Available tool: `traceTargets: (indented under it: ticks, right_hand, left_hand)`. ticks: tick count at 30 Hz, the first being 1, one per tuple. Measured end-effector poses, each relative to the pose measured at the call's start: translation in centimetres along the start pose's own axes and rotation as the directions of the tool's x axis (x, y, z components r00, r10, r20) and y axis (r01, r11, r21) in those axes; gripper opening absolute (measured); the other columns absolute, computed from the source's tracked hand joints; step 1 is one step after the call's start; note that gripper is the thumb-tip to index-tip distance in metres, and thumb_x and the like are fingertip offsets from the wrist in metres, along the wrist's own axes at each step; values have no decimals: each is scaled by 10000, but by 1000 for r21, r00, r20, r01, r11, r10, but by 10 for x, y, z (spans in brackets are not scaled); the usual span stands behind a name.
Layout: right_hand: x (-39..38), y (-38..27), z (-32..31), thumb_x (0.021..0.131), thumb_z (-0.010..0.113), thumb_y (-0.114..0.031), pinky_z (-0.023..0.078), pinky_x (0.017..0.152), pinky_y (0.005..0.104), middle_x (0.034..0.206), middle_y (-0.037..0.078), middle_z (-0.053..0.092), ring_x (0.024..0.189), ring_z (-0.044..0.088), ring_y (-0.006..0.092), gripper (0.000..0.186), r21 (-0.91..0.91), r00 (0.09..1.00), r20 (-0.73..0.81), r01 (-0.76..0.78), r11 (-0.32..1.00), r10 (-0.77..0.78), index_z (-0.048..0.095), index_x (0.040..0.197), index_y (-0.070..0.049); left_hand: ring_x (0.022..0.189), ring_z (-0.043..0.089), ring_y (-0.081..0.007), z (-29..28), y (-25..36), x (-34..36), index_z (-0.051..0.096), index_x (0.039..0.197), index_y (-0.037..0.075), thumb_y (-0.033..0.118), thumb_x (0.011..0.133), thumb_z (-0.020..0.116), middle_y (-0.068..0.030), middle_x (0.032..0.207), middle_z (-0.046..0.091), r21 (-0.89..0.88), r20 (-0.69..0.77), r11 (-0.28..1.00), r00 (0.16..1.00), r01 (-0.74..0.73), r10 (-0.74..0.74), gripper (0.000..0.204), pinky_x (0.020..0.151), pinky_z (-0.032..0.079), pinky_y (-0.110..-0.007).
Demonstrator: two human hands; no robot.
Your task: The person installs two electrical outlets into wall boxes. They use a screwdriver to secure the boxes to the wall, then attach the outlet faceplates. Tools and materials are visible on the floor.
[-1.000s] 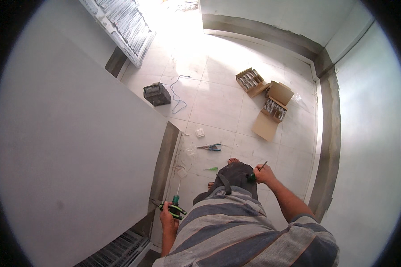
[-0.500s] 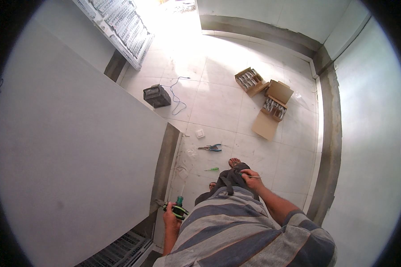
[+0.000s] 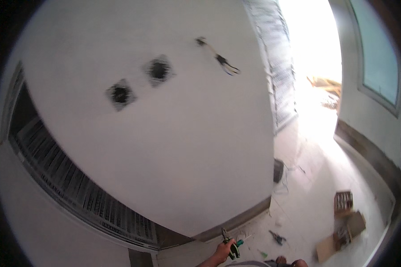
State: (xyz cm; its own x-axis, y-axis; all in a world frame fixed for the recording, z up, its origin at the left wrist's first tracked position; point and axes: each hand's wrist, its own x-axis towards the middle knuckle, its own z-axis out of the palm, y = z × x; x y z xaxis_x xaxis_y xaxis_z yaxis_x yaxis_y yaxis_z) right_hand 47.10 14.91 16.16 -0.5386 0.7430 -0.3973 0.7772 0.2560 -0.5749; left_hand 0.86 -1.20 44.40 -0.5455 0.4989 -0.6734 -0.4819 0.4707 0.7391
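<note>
At the bottom edge my left hand (image 3: 224,252) is closed around a pair of pliers (image 3: 232,253) with black-and-green handles, and a screwdriver (image 3: 239,243) with a dark green handle is gripped along with it. What looks like part of my right hand (image 3: 300,263) just reaches into the bottom edge; its fingers are hidden. On the floor nearby lie blue-handled pliers (image 3: 277,237) and a small green screwdriver (image 3: 263,254). High on the pale wall (image 3: 187,147), a dark-handled tool (image 3: 227,65) hangs below a small dark hole (image 3: 201,41), blurred.
Two dark square openings (image 3: 159,70) are set in the wall. To the right stand open cardboard boxes (image 3: 355,224) and a dark container (image 3: 278,171) near a thin cord. A wrapped door frame (image 3: 283,89) borders the bright doorway. A slatted dark panel (image 3: 82,182) lies lower left.
My view has swung left and up to the wall, so the floor things now sit lower right. My left hand still holds the pliers and screwdriver; my right hand has mostly left the picture.
</note>
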Motion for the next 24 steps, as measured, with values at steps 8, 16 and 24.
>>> traceTargets:
  ticks: [8,16,24]
  right_hand:
    - [30,-371,-160,977,686,-282,569,746,327,920,122,757,808,696,166,376,608,962,47,187,772,-270,706,1148,53]
    - [-25,-477,-178,865,810,-219,546,979,415,1461,227,524,1263,604,307,829,646,788,-94,513,564,-608,365,1532,-9]
    - [-7,-479,-163,789,789,-189,457,1092,434,1407,267,554,1314,560,397,837,417,781,-147,606,678,-607,387,1490,28]
  left_hand:
    - [1031,618,-212,59,56,-29,680,1160,18,424,1051,565,-74,1105,681,39,13,852,853,-522,522,436,955,465,-374]
    - [914,613,-130,61,108,-88,685,1067,-6,359,1034,629,-49,985,688,-190,-110,750,773,-634,625,371,806,490,-316]
    - [944,620,-127,47,86,-78,690,1114,8,357,1016,659,-53,1022,696,-174,92,847,848,-502,521,364,832,497,-318]
